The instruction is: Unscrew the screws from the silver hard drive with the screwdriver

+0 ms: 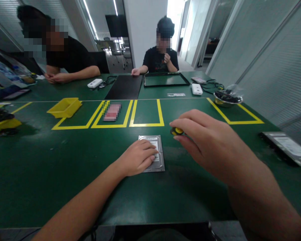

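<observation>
A silver hard drive (pixel 157 157) lies flat on the green table (pixel 65 174) in front of me. My left hand (pixel 137 156) rests on top of it with the fingers laid flat across its label. My right hand (pixel 205 140) hovers to the right of the drive, fingers pinched on a small black and yellow tool (pixel 177 131) whose end shows at the fingertips. The rest of the tool is hidden by the hand.
Yellow tape boxes (pixel 146 113) mark the table's middle. A yellow bin (pixel 65 107) sits at left, a metal bowl (pixel 227 99) at right, another drive (pixel 287 146) at far right. Two people sit across the table, by a black mat (pixel 124 87) and a tray (pixel 165 79).
</observation>
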`<state>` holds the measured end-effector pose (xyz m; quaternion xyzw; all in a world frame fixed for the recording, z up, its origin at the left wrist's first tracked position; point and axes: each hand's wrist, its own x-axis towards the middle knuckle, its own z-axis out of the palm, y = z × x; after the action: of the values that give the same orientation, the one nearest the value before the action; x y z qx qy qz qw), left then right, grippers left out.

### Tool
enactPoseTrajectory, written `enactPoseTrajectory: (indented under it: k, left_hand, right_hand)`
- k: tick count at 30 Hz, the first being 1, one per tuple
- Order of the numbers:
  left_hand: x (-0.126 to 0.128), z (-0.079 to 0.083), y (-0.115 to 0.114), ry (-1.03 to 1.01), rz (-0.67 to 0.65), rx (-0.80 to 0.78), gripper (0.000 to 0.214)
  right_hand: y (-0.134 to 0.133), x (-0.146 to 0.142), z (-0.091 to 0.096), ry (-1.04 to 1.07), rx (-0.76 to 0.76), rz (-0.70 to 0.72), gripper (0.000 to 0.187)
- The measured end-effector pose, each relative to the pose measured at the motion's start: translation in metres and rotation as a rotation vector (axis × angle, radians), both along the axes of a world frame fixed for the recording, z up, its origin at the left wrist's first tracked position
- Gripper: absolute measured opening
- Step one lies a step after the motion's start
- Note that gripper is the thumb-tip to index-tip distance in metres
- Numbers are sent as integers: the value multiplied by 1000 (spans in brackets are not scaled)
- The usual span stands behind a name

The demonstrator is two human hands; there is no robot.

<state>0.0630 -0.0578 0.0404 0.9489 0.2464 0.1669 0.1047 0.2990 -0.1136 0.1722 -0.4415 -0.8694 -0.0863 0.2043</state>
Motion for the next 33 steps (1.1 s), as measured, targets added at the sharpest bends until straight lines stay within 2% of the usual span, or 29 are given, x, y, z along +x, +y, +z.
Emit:
enactPoseTrajectory:
  k: [6, 14, 24, 30, 33]
  left_hand:
    - [2, 9, -10, 66, 11, 49, 38]
    - [-2, 10, -25, 207, 20, 70, 78]
    - [-2, 5, -24, 229, 25, 49, 66]
    - [1, 1, -21, 224, 41, 50, 65]
    - [3, 0, -20, 221, 51, 48, 64]
  right_hand:
    - [-5, -10, -16, -224, 47, -64, 12]
    - [-6, 2, -65, -350, 62, -195, 17]
    - [-1, 44, -117, -277, 91, -275, 15]
    - [2, 49, -135, -239, 40, -339, 14]
    - [3, 49, -140, -236, 1, -403, 7]
